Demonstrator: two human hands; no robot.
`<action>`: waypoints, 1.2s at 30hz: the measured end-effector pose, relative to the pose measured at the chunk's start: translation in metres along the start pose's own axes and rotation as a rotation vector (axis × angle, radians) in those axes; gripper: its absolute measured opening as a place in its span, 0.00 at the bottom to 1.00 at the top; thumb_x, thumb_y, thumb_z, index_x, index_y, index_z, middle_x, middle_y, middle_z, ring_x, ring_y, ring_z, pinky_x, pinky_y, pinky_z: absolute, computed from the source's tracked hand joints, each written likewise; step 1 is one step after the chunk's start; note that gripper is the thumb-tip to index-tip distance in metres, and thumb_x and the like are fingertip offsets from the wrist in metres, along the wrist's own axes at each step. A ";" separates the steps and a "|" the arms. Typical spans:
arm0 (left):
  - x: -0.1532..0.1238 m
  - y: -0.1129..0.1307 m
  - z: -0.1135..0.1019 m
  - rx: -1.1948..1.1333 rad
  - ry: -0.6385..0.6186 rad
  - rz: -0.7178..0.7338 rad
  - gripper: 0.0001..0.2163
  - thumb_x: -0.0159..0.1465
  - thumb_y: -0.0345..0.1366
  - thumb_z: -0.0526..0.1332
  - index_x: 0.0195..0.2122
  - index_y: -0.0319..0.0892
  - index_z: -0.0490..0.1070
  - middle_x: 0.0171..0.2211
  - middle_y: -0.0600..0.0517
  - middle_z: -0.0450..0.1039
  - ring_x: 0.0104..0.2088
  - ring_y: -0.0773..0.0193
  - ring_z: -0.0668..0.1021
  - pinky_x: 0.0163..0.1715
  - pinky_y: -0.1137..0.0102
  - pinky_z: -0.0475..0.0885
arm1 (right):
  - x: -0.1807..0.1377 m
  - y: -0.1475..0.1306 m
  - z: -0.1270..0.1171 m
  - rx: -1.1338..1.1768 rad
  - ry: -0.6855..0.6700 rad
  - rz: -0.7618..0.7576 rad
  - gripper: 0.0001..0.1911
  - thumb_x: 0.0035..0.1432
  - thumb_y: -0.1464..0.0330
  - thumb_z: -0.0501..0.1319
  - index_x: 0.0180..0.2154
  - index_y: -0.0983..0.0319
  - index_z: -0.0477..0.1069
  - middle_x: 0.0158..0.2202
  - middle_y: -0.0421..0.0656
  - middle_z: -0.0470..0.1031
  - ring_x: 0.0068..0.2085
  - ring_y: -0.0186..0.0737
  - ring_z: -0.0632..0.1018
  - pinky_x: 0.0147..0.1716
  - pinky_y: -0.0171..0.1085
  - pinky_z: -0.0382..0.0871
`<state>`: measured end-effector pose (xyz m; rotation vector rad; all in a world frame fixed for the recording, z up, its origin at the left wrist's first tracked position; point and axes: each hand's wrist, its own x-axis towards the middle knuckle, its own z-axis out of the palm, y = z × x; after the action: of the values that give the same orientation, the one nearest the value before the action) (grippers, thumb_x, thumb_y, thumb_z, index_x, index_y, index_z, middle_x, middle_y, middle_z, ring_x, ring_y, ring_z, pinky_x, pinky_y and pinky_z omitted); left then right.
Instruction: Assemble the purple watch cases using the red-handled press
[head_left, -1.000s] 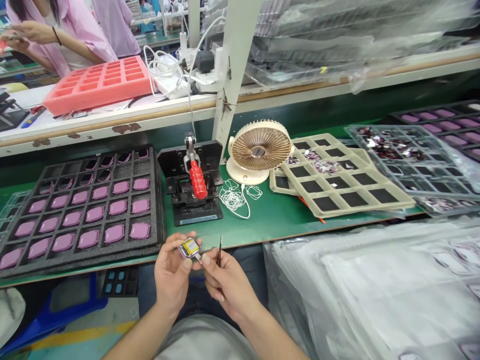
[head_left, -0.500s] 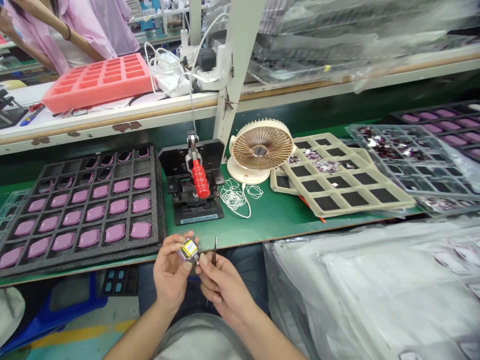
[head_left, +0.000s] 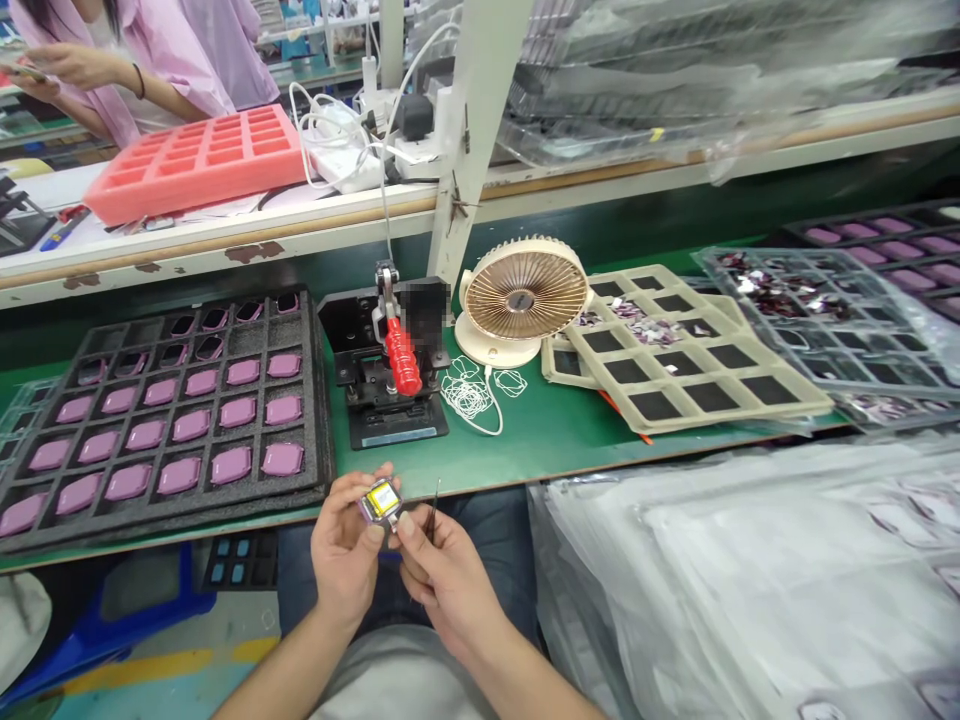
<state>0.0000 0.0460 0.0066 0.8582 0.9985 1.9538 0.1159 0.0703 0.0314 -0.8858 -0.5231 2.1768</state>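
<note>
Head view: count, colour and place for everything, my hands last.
Bench: one, green, middle
Foam tray: at least one, black, bench left
Cases: eighteen, purple, in that tray
Dark-faced cases: eight, black and purple, back rows
Fan: one, cream, mid-bench
Fixture: one, black and red, left of fan
Cord: one, white, below fan
Compartment trays: two, cream, right of fan
Clear trays: several, transparent, bench right
Foam block: one, coral, upper left
Plastic sleeves: several, whitish, right foreground
Co-worker: at least one, pink shirt, upper left
Device: one, yellow-topped, front centre
Tweezers: one, dark, beside device
Left hand: one, bare, holding device
Right hand: one, bare, holding tweezers
</note>
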 end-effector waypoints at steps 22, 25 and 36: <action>-0.009 -0.007 -0.003 -0.046 0.057 -0.113 0.14 0.66 0.37 0.72 0.53 0.49 0.79 0.54 0.46 0.72 0.56 0.42 0.82 0.55 0.49 0.80 | 0.010 0.005 -0.028 -0.781 0.069 -0.741 0.04 0.65 0.64 0.70 0.42 0.55 0.81 0.35 0.42 0.81 0.28 0.36 0.72 0.30 0.37 0.66; -0.011 -0.008 -0.003 -0.051 0.065 -0.129 0.15 0.65 0.38 0.72 0.53 0.49 0.80 0.54 0.46 0.73 0.56 0.42 0.82 0.56 0.48 0.79 | 0.010 0.005 -0.028 -0.797 0.092 -0.717 0.05 0.64 0.62 0.70 0.41 0.55 0.81 0.34 0.42 0.81 0.25 0.35 0.69 0.29 0.37 0.64; -0.016 0.000 0.003 -0.050 0.034 -0.185 0.15 0.66 0.40 0.71 0.53 0.49 0.81 0.51 0.44 0.79 0.52 0.44 0.85 0.52 0.53 0.82 | 0.004 0.007 -0.031 -0.879 0.118 -0.761 0.08 0.61 0.65 0.73 0.42 0.53 0.78 0.31 0.41 0.80 0.22 0.34 0.69 0.25 0.37 0.62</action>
<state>0.0103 0.0338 0.0048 0.6818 1.0082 1.8335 0.1332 0.0716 0.0051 -1.0024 -1.5250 1.1554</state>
